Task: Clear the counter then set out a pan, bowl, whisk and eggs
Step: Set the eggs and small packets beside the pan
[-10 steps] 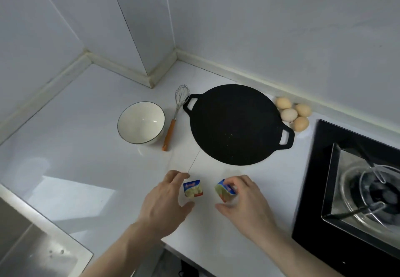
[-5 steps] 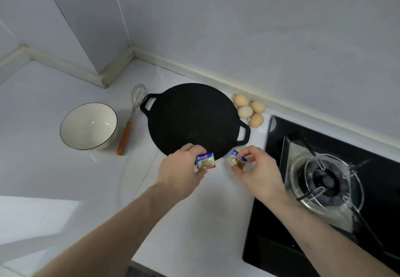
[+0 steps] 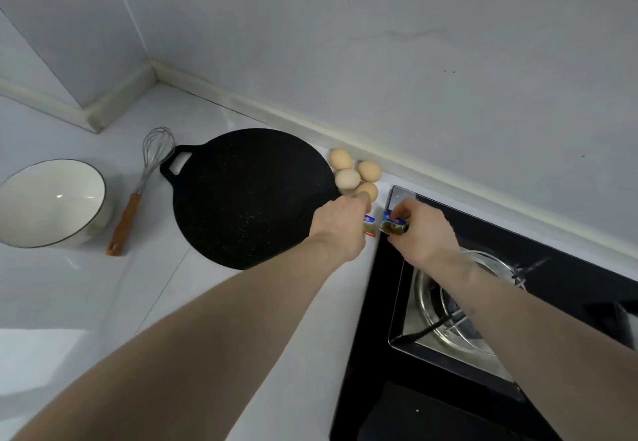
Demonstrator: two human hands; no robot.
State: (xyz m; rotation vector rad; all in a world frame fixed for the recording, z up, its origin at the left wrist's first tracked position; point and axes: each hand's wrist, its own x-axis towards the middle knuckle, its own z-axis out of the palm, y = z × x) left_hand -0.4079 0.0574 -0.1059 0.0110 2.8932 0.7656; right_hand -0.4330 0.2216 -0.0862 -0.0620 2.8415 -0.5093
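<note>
A flat black pan (image 3: 241,195) with two loop handles lies on the white counter. Left of it are a wire whisk (image 3: 138,192) with a wooden handle and a white bowl (image 3: 48,202). Several eggs (image 3: 347,178) sit at the wall behind the pan's right edge. My left hand (image 3: 340,226) pinches a small blue-and-yellow packet (image 3: 369,226) just right of the pan, in front of the eggs. My right hand (image 3: 423,230) pinches a second small packet (image 3: 393,225) over the near corner of the hob. The two packets almost touch.
A black glass hob (image 3: 379,337) with a steel burner (image 3: 452,306) takes up the right side. A raised wall ledge (image 3: 414,164) runs behind the counter (image 3: 86,302), and a boxed corner column (image 3: 93,119) stands at the back left.
Both hands have carried their packets from the front of the counter away from me and to the right, to the spot in front of the eggs by the hob's corner.
</note>
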